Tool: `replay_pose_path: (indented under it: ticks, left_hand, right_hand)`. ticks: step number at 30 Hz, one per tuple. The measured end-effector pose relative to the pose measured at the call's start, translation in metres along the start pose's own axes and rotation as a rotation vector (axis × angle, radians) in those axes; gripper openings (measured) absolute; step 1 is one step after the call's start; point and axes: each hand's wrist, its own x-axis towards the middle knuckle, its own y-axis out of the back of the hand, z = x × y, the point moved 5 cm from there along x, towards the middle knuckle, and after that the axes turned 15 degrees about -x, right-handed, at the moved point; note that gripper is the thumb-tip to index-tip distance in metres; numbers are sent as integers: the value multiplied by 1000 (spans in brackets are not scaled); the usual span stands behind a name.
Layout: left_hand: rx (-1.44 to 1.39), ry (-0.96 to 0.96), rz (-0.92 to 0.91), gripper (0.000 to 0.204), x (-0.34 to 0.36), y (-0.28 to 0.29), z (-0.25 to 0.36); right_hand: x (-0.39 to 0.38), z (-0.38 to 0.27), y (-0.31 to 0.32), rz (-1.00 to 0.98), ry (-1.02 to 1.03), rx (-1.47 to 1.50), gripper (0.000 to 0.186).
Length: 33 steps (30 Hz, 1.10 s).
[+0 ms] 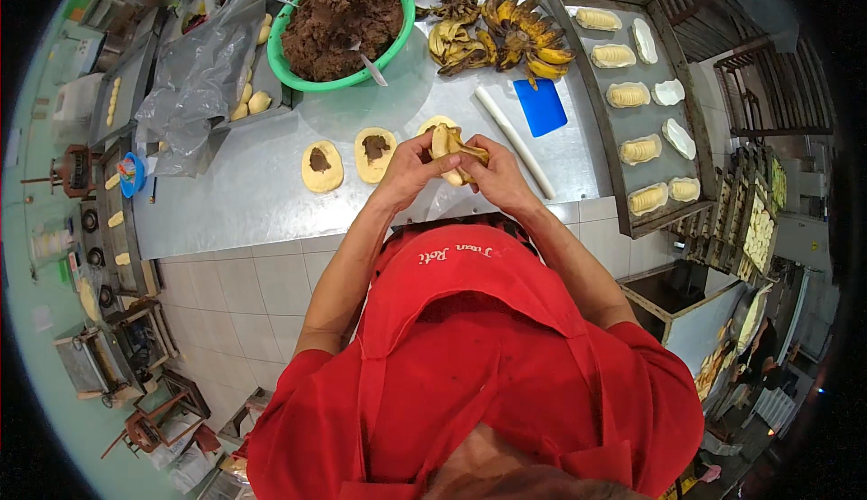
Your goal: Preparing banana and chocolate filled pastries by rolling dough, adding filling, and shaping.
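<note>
metal table [217, 220] carries a green bowl [330, 86] w/ brown paste [339, 21]. l. hand [417, 170] & r. hand [501, 177] are just right of two oval dough pcs [323, 181], fingers of both grasping one partly peeled banana [442, 142], above table nr its front edge.

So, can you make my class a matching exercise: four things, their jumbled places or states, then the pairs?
1. partly peeled yellow banana
2. round green plastic basin
3. flat blue rectangular scraper
4. grey rectangular metal tray

A. on the shiny metal table, beside a white cylindrical rod
B. bearing ridged, pale-yellow dough rolls
C. in the left hand and right hand
D. heaped with brown filling

Pairs: 1-C; 2-D; 3-A; 4-B
</note>
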Motion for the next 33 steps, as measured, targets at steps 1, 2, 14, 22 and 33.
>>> replay_pose_path:
  ticks: [1,2,14,22,33]
  left_hand:
    - [-36,35,-10,63,-2,3,-2]
    - [-37,32,-7,63,-4,6,-1]
    - [653,-233,273,40,2,26,20]
    - [880,-272,324,36,-7,14,21]
    - [1008,-566,278,23,14,45,10]
  right_hand:
    - [1,4,0,-46,-37,54,34]
    - [3,6,5,-49,-35,53,34]
    - [96,-33,95,567,184,-758,65]
    - [43,19,-2,36,42,-311,36]
    - [77,16,-10,273,536,-607,32]
